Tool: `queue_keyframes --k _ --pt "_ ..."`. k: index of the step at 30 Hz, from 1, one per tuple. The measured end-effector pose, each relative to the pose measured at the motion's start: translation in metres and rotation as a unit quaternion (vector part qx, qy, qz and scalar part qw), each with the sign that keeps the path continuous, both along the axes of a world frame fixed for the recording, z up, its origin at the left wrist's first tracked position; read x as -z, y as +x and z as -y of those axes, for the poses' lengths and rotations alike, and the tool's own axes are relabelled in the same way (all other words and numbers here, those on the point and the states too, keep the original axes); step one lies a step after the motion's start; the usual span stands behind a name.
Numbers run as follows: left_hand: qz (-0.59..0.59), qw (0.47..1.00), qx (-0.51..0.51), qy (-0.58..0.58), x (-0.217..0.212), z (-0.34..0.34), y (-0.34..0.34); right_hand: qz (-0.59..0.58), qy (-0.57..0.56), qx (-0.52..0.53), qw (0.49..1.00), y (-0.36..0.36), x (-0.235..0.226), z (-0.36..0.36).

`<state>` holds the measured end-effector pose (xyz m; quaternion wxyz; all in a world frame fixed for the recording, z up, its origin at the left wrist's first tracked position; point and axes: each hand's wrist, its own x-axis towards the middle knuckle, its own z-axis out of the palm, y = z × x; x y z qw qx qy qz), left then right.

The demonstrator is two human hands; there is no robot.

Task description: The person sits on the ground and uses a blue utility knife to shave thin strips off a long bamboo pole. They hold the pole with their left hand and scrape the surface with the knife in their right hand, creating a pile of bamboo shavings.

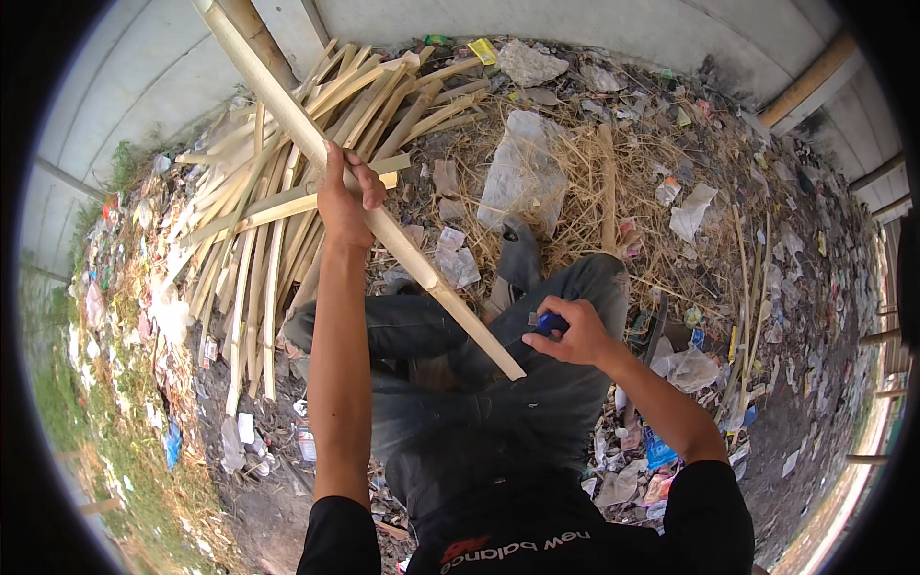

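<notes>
The left hand [343,196] grips a long bamboo strip [383,225]. The right hand [567,335] holds a blue-handled tool [549,324] near its lower end.

My only view is the head-worn fisheye, looking steeply down and close onto my lap; my forearms enter from the frame's lower edge.

Even, diffuse daylight; shadows soft and faint. Pale corrugated wall [144,67] near top slightly washed out. Strong fisheye bending and black vignette at rim; centre sharp, edges soft.
</notes>
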<state>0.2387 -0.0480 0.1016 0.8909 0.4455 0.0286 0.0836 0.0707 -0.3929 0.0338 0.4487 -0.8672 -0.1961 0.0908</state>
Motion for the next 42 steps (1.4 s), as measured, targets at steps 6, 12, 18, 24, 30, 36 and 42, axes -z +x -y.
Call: queue_keyframes --k 6,12,18,24,30,36,42 --pt "0.056 0.996 -0.069 -0.004 -0.029 -0.014 -0.039 0.022 0.065 0.02 0.997 0.012 -0.033 -0.037" --pt "0.085 0.985 -0.153 -0.015 -0.053 -0.014 -0.064 0.166 0.019 -0.006 0.986 0.034 -0.038 -0.066" --pt "0.084 0.835 -0.472 0.271 -0.036 -0.066 -0.087 0.229 -0.041 0.035 0.972 0.066 -0.059 -0.026" --pt "0.098 0.483 -0.357 0.794 -0.012 -0.137 -0.18 0.299 -0.163 -0.012 0.94 0.075 -0.092 0.017" --pt "-0.084 0.616 0.204 0.756 0.007 -0.153 -0.219 0.343 -0.219 -0.039 0.913 0.102 -0.123 0.06" --pt "-0.065 0.767 0.332 0.545 0.064 -0.09 -0.257 0.294 -0.17 0.162 0.927 0.135 -0.121 0.051" --pt "-0.144 0.79 0.252 0.54 0.059 -0.029 -0.241 0.082 -0.028 0.171 0.981 0.093 -0.077 -0.017"
